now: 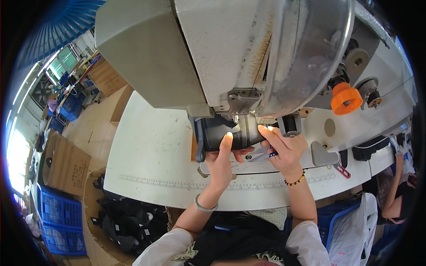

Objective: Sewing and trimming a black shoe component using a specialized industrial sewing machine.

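Observation:
Beneath the head of a large pale industrial sewing machine (242, 53), a black padded fabric piece (217, 133) lies close to the needle area. My left hand (218, 165) pinches its near edge, thumb on top and fingers underneath. On the other side, my right hand (287, 153) presses the right end of the same piece between thumb and fingers. A small dark blue item (272, 154) shows by the right hand's lower fingers; its kind cannot be made out. The machine's lower parts partly hide the far side of the piece.
A ruler strip (177, 182) runs along the white tabletop (146, 146). Red-handled scissors or snips (342, 171) lie to the right. A cardboard box (91, 213) of black pieces stands lower left, near blue crates (62, 221). Another person's arm (392, 195) shows far right.

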`<action>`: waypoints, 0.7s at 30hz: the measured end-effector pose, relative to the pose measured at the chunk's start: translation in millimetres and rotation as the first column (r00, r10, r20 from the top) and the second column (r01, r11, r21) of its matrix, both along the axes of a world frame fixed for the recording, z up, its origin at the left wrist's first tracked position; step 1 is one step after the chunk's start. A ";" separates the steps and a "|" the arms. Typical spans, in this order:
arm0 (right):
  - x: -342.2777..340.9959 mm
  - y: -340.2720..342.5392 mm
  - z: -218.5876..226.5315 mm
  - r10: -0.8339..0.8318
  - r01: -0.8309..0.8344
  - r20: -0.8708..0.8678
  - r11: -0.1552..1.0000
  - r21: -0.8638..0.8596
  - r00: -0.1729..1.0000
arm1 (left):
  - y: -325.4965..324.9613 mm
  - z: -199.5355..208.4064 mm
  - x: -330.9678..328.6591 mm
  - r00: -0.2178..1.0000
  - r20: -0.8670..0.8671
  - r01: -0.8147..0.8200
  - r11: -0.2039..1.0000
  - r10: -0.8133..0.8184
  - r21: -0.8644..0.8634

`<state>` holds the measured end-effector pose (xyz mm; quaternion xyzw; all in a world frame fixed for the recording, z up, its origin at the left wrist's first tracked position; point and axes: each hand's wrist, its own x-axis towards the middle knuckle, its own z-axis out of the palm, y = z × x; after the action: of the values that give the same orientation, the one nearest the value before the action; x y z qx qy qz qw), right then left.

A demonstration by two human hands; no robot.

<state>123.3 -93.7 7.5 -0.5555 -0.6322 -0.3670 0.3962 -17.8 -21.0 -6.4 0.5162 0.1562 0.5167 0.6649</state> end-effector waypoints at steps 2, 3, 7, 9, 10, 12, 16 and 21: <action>0.0 0.3 0.0 -0.009 0.009 0.009 1.000 -0.003 1.000 | 0.4 -0.2 -0.5 1.000 -0.010 0.005 1.000 -0.005 -0.004; -0.1 0.2 -0.2 -0.016 0.016 0.019 1.000 -0.003 1.000 | 0.4 1.0 -0.5 1.000 -0.018 0.003 1.000 -0.003 -0.005; 1.0 0.8 -4.2 0.011 -0.011 -0.016 1.000 -0.005 1.000 | -0.2 -1.2 1.9 1.000 0.012 -0.003 1.000 0.004 -0.026; 0.9 0.8 -4.7 0.021 -0.021 -0.033 1.000 -0.004 0.999 | -0.8 -2.0 1.6 1.000 0.010 -0.003 1.000 0.004 -0.025; 0.9 0.8 -4.8 0.019 -0.019 -0.036 1.000 -0.003 0.999 | -0.9 -2.3 1.1 1.000 0.009 -0.001 1.000 0.001 -0.025; 1.5 1.3 -4.3 0.053 -0.053 -0.080 0.999 -0.005 0.995 | -2.9 -0.6 1.6 0.999 -0.021 -0.027 0.999 0.026 -0.020; 2.7 2.8 -3.1 0.059 -0.065 -0.168 0.998 -0.026 0.984 | -6.9 1.5 5.0 0.998 -0.015 -0.067 0.998 0.067 0.006; 2.9 4.0 -2.4 0.072 -0.075 -0.160 0.997 -0.013 0.984 | -6.4 3.0 4.1 0.997 -0.037 -0.071 0.997 0.071 0.010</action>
<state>126.2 -89.7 5.1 -0.5629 -0.6221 -0.3005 0.4536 -13.7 -27.4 -3.4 0.5229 0.1845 0.5310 0.6407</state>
